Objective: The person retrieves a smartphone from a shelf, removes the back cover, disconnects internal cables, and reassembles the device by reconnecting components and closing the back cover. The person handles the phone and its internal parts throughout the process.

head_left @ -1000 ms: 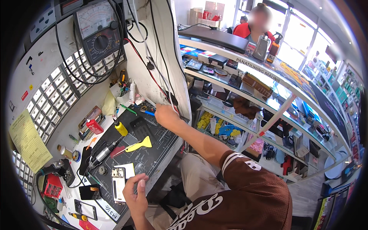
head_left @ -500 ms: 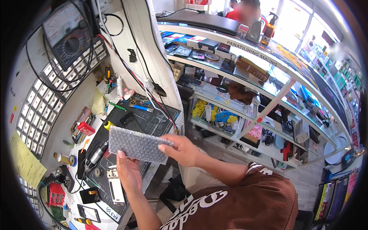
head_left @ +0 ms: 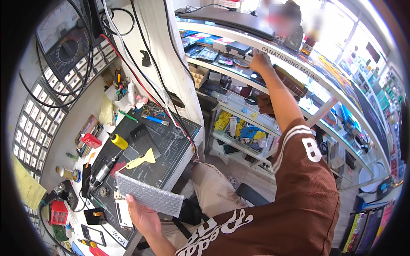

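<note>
My left hand [head_left: 143, 213] grips a grey bubble-wrap pouch [head_left: 149, 192] by its lower left part, over the near edge of the dark work mat [head_left: 173, 151]. Under and beside it lies an opened phone [head_left: 123, 215] with a white frame. My right hand [head_left: 260, 62] is reached far forward to the upper shelf of the glass display counter, by small boxes [head_left: 238, 48] and a round ring-like item [head_left: 241, 63]. Its fingers are curled; what they hold, if anything, I cannot make out.
The bench holds a yellow bottle [head_left: 120, 143], a yellow scraper [head_left: 145, 158], a red bottle [head_left: 91, 140], a rotary tool [head_left: 101, 174] and small drawers [head_left: 32, 123]. A white post [head_left: 188, 106] with hanging cables stands beside the counter [head_left: 324, 77]. A blurred person [head_left: 284, 17] is behind it.
The pouch, first seen half a second ago in both hands, is lower and in my left hand only. My right hand has left it and moved up and away to the counter shelf.
</note>
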The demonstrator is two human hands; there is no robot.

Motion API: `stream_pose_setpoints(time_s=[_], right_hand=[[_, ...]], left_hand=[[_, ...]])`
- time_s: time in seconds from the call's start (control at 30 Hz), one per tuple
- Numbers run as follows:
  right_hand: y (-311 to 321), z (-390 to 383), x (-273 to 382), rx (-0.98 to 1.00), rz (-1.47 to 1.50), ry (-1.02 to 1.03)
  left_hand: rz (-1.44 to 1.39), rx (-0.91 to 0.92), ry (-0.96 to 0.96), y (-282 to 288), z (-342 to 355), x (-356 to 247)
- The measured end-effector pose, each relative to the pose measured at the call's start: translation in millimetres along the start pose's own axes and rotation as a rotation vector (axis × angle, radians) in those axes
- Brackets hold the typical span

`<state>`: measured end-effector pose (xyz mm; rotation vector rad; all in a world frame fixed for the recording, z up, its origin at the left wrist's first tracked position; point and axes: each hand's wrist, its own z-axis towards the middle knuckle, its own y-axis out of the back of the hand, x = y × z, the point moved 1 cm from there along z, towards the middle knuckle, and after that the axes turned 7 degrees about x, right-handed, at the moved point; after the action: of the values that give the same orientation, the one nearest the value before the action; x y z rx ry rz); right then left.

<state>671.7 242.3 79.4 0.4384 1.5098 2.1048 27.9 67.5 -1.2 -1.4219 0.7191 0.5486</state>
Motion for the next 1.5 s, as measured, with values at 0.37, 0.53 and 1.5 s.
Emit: stream_pose_setpoints(time_s=[0.37,0.53,1.5], right_hand=[[-18,70,-15,0.158,-0.178,0.206],[-11,74,-38,0.046,-0.140,0.256],[-5,-27,-20,-0.345,1.223,-0.132]], left_hand=[[0.057,-0.116,-0.014,16,-1,8],[0.027,-0.120,0.008,15,13,18],[0.020,-0.133,-0.032,36,3,12]])
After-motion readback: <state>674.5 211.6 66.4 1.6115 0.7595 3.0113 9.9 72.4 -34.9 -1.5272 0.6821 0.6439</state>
